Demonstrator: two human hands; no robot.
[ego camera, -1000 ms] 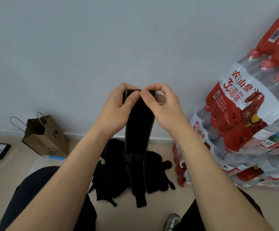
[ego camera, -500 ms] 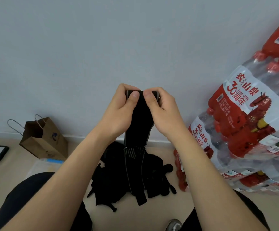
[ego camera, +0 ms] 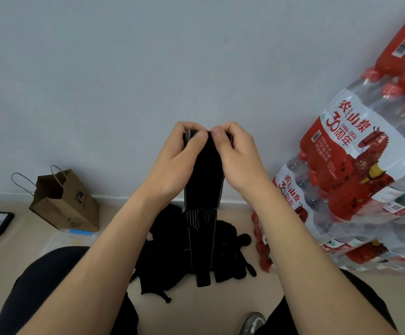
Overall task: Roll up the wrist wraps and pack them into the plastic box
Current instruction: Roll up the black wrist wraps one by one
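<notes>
- Black wrist wrap is pinched at its rolled top by left hand and right hand.
- Paper bag is stood open at nine o'clock; contents cannot be told.

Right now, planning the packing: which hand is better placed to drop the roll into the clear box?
Probably the left hand: it and the right hand pinch the wrap's rolled top, but the box sits to the left, by the paper bag.

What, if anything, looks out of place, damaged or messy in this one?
Nothing spilled or damaged. The only untidy thing is the pile of black wraps, tangled in a heap on the floor. The left hand and right hand pinch the top of one wrap, which hangs straight down.
</notes>
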